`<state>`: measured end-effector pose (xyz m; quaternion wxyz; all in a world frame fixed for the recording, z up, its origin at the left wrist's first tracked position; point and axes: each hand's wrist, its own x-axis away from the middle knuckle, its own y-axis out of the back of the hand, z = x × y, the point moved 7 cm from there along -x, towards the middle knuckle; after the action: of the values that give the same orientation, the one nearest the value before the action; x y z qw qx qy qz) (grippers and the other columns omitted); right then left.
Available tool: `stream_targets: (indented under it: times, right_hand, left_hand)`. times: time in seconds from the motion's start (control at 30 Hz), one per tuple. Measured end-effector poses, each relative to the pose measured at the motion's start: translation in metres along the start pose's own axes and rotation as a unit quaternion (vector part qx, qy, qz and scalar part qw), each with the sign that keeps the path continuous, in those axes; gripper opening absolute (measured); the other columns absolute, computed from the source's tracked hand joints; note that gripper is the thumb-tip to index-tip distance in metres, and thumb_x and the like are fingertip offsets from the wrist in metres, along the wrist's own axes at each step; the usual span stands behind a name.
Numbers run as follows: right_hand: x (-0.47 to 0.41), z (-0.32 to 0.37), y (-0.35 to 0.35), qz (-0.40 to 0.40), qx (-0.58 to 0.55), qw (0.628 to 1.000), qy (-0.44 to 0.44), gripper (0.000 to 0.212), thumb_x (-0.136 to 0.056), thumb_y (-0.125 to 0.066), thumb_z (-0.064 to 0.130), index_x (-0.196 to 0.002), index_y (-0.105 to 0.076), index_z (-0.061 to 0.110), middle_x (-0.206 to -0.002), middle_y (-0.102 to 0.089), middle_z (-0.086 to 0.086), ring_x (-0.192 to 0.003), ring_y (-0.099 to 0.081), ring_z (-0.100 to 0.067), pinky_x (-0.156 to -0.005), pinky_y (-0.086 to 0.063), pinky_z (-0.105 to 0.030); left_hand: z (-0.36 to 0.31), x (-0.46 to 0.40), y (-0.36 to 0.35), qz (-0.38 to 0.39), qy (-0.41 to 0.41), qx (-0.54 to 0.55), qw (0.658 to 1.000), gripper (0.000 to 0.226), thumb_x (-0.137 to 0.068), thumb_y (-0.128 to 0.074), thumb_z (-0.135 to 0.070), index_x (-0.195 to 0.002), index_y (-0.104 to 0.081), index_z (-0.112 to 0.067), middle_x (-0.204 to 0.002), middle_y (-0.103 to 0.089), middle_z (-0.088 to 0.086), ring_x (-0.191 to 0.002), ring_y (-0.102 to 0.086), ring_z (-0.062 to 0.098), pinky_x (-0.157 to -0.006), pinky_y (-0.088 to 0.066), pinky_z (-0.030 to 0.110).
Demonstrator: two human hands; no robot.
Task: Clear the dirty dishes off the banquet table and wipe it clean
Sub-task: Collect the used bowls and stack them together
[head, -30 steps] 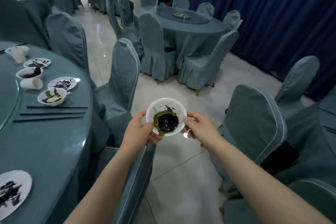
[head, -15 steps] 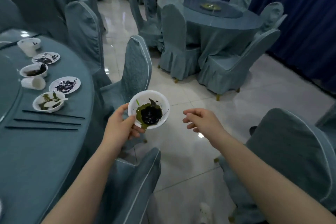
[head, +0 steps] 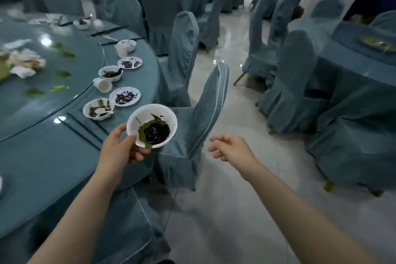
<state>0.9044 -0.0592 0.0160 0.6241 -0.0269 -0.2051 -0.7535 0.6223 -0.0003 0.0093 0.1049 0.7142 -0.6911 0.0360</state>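
My left hand [head: 120,149] grips a white bowl [head: 152,124] with dark and green leftovers, held just off the edge of the round banquet table [head: 45,156]. My right hand [head: 230,148] hangs free to the right of the bowl, fingers relaxed, holding nothing. On the table lie a dirty bowl [head: 97,109], a stained plate [head: 125,96], a tipped white cup [head: 102,84], another bowl [head: 110,73], a second plate [head: 130,63] and black chopsticks [head: 82,129].
Covered chairs [head: 199,118] stand close along the table's edge, one directly under the bowl. Crumpled napkins [head: 24,62] and green scraps lie on the glass turntable. More covered tables [head: 351,64] and chairs fill the right and back. Tiled floor [head: 225,210] runs between them.
My right hand let go of the bowl and moved off to the right. My view swung left toward the table; the left hand keeps the bowl, nearer the table edge.
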Motion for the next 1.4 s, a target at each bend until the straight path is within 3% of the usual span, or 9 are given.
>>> stream_targets:
  times: [0.37, 0.63, 0.8, 0.97, 1.17, 1.27, 1.4]
  right_hand:
    - [-0.145, 0.042, -0.06, 0.125, 0.068, 0.989, 0.044, 0.014, -0.093, -0.054, 0.012, -0.098, -0.067, 0.015, -0.079, -0.072, 0.003, -0.055, -0.06, 0.004, -0.051, -0.043, -0.008]
    - [-0.23, 0.08, -0.133, 0.191, 0.119, 0.973, 0.059, 0.015, -0.087, -0.058, 0.006, -0.096, -0.068, 0.015, -0.077, -0.071, 0.004, -0.063, -0.059, -0.008, -0.054, -0.048, -0.01]
    - [-0.254, 0.081, -0.189, 0.256, 0.15, 0.953, 0.055, 0.012, -0.082, -0.063, 0.009, -0.084, -0.067, 0.02, -0.077, -0.073, 0.003, -0.078, -0.069, -0.02, -0.079, -0.057, -0.031]
    - [-0.275, 0.071, -0.242, 0.302, 0.197, 0.931, 0.051, 0.003, -0.079, -0.066, 0.02, -0.081, -0.067, 0.021, -0.074, -0.072, 0.004, -0.058, -0.062, -0.008, -0.068, -0.055, -0.028]
    - [-0.31, 0.067, -0.312, 0.348, 0.23, 0.908, 0.024, 0.029, -0.083, -0.067, 0.039, -0.094, -0.053, 0.016, -0.076, -0.07, -0.001, -0.062, -0.058, -0.017, -0.065, -0.051, -0.032]
    - [-0.323, 0.066, -0.343, 0.388, 0.288, 0.875, 0.035, 0.04, -0.083, -0.06, 0.054, -0.088, -0.06, 0.015, -0.075, -0.07, -0.001, -0.067, -0.061, -0.018, -0.067, -0.049, -0.033]
    - [-0.334, 0.062, -0.374, 0.434, 0.311, 0.844, 0.041, 0.049, -0.085, -0.057, 0.054, -0.081, -0.068, 0.007, -0.07, -0.067, -0.003, -0.061, -0.059, -0.019, -0.062, -0.048, -0.029]
  left_hand:
    - [0.013, -0.056, 0.054, -0.167, 0.034, 0.047, 0.984, 0.032, -0.096, -0.041, -0.012, -0.121, -0.048, -0.033, -0.072, -0.072, 0.015, -0.04, -0.052, 0.013, -0.039, -0.04, 0.022]
    - [0.024, -0.104, 0.102, -0.253, 0.047, 0.131, 0.957, 0.032, -0.095, -0.039, -0.008, -0.108, -0.053, -0.034, -0.07, -0.072, 0.015, -0.039, -0.05, 0.012, -0.038, -0.039, 0.018]
    - [0.034, -0.101, 0.128, -0.315, 0.062, 0.155, 0.934, 0.031, -0.095, -0.04, -0.011, -0.11, -0.054, -0.034, -0.07, -0.072, 0.015, -0.039, -0.05, 0.012, -0.037, -0.039, 0.019]
    - [0.049, -0.094, 0.139, -0.361, 0.079, 0.167, 0.914, 0.032, -0.096, -0.04, -0.01, -0.114, -0.052, -0.034, -0.069, -0.071, 0.018, -0.038, -0.049, 0.013, -0.038, -0.037, 0.02]
    - [0.062, -0.09, 0.149, -0.439, 0.101, 0.184, 0.874, 0.03, -0.099, -0.041, -0.015, -0.117, -0.048, -0.037, -0.073, -0.072, 0.017, -0.04, -0.05, 0.013, -0.04, -0.039, 0.02]
    - [0.062, -0.098, 0.148, -0.467, 0.118, 0.193, 0.855, 0.031, -0.1, -0.04, -0.016, -0.105, -0.05, -0.045, -0.074, -0.073, 0.016, -0.041, -0.05, 0.012, -0.042, -0.039, 0.021]
    - [0.068, -0.119, 0.146, -0.481, 0.143, 0.187, 0.845, 0.031, -0.1, -0.04, -0.015, -0.119, -0.047, -0.038, -0.075, -0.073, 0.017, -0.042, -0.049, 0.014, -0.042, -0.039, 0.022]
